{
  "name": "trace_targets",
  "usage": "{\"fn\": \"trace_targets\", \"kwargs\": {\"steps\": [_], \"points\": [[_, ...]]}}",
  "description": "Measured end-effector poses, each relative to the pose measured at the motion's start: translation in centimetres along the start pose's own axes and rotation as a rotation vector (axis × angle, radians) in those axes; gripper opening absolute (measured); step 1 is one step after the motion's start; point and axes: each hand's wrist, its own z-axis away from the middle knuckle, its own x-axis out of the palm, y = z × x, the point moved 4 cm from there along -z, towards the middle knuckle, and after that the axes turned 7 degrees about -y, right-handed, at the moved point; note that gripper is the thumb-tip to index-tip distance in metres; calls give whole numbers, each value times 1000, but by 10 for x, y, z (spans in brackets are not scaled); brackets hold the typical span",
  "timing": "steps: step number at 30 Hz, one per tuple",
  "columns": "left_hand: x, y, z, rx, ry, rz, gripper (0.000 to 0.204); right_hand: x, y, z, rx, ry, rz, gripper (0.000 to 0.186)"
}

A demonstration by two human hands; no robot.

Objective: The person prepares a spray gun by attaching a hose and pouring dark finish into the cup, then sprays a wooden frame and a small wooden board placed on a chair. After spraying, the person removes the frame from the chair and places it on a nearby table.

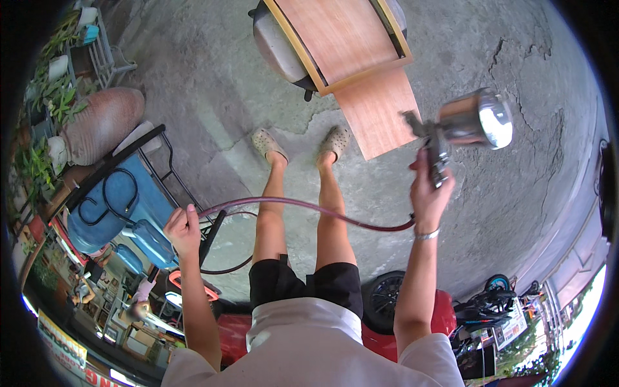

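In my right hand [431, 193] is a spray gun [438, 138] with a shiny metal cup, its nozzle toward the left. My left hand [184, 229] is closed around a dark red air hose [290, 202], which runs across in front of my legs to the spray gun's handle. Beyond my feet lies a thin wooden sheet [377, 113], partly under a wooden frame with a light wood panel [342, 35]. The spray gun is held up apart from the sheet, to its right.
A rounded grey seat-like support [277, 48] is beneath the frame. To the left stand a black metal rack [171, 161] with blue water containers [151, 242], a large clay jar [106, 122] and potted plants. Behind me are a red vehicle [445, 316] and a motorcycle [487, 309]. The concrete floor [213, 64] is cracked.
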Motion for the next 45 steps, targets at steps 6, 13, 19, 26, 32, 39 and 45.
{"fn": "trace_targets", "kwargs": {"steps": [6, 13, 19, 26, 32, 39, 45], "points": [[-30, -39, -2, 14, -4, -75, 35, 52, -53, 74, -5, -253, -25, 17], [-36, -49, -7, 70, -18, -46, 37, 58, -66, 72, -37, -355, 13, 17], [-17, -17, -10, 78, -14, 56, 36, 13, -10, -25, 20, 39, 105, 32], [15, 25, -18, 125, -38, 172, 36, -55, 16, -97, 26, 362, 200, 40], [18, 23, -18, 34, -38, 177, 35, -59, 16, -76, 96, 365, 105, 35], [-12, -15, -12, -38, -40, -12, 38, 22, -16, 31, -28, -133, -102, 12], [-5, -51, 9, -41, -117, -171, 39, 41, -42, 114, -38, -533, -141, 24]]}}
